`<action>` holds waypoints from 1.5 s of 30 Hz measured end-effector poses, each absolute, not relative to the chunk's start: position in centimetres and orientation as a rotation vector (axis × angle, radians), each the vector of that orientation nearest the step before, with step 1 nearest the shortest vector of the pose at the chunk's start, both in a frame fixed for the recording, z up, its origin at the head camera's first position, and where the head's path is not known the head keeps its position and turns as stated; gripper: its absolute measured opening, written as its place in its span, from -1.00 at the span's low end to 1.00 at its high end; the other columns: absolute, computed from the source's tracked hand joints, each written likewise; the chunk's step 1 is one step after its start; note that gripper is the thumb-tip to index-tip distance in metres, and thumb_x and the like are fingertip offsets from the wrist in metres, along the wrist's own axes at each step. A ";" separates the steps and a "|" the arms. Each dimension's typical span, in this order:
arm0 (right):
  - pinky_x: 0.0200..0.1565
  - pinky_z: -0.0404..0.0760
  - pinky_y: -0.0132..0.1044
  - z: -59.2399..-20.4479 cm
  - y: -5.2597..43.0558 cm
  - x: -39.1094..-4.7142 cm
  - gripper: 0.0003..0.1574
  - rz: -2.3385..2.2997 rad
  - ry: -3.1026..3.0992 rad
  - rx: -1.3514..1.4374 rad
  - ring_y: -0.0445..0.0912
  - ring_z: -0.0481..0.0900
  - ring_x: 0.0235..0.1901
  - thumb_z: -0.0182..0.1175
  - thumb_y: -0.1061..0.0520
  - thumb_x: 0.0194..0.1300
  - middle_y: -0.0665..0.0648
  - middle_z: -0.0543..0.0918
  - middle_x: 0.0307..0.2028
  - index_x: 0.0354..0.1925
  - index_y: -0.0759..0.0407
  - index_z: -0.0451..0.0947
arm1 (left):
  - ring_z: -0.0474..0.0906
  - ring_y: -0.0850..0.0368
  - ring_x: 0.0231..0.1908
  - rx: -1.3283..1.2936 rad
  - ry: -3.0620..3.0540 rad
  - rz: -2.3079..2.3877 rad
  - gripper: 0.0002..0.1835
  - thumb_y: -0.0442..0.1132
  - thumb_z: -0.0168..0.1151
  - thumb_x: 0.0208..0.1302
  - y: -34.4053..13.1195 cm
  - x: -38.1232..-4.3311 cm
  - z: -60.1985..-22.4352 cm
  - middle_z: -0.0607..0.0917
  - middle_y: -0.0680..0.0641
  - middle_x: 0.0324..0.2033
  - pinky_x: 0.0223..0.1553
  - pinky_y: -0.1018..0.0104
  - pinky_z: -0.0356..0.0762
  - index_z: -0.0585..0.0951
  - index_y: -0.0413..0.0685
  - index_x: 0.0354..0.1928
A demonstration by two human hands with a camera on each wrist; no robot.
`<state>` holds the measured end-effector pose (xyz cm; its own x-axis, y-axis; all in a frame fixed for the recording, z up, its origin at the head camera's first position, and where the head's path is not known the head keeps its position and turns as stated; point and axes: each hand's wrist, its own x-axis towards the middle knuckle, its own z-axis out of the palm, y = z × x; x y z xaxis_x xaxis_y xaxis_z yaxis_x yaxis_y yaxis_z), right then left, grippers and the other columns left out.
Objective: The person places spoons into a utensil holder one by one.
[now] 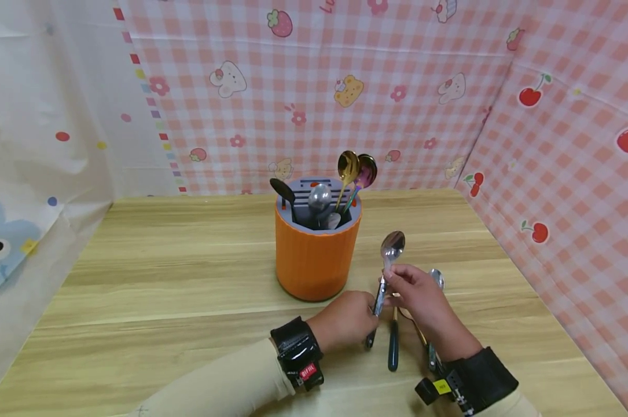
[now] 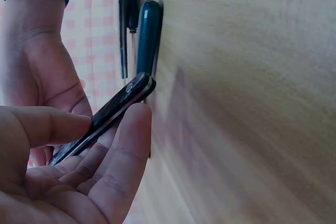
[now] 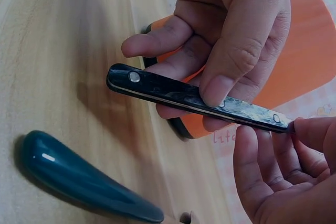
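Observation:
A metal spoon (image 1: 393, 244) with a dark riveted handle is held between both hands above the table, bowl upward and tilted slightly right. My left hand (image 1: 345, 320) pinches the handle between thumb and fingers. Higher up, near the spoon's neck, the thumb and fingers of my right hand (image 1: 423, 298) pinch it too. In the right wrist view, the marbled black handle (image 3: 173, 90) spans from one hand to the other. Beneath lies a utensil with a glossy teal handle (image 3: 84, 177); its far end is hidden. Another spoon's bowl (image 1: 437, 278) shows behind the right hand.
An orange round utensil holder (image 1: 316, 260) with a grey slotted top stands beyond the left hand. In it are a black spoon (image 1: 282, 189), a gold spoon (image 1: 348, 167), a purple iridescent spoon (image 1: 366, 171) and silver ones. Patterned cloth (image 1: 314, 87) hangs behind the wooden table (image 1: 162, 260).

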<state>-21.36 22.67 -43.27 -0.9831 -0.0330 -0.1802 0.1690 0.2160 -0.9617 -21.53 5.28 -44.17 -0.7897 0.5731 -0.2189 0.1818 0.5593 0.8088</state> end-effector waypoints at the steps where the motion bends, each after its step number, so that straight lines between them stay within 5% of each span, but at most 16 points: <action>1: -0.09 0.67 -0.13 -43.2 22.6 -21.4 -0.52 -1.867 2.319 0.123 0.02 0.52 -0.07 0.06 -0.02 0.50 0.32 0.52 -0.01 0.13 0.35 0.40 | 0.45 0.13 -0.68 0.612 2.326 1.132 -0.89 -0.30 0.16 0.34 5.2 -21.6 -44.0 0.51 0.02 -0.68 -0.67 0.38 0.33 0.53 -0.04 -0.39; 45: -0.17 0.70 -0.22 -35.6 19.4 -22.1 -0.49 -1.954 2.502 -0.118 0.03 0.56 -0.13 0.09 -0.10 0.47 0.24 0.54 -0.11 0.02 0.34 0.45 | 0.48 0.16 -0.51 0.734 2.523 1.089 -0.92 -0.20 0.15 0.43 2.2 -21.9 -37.1 0.63 0.04 -0.45 -0.54 0.37 0.43 0.58 0.00 -0.24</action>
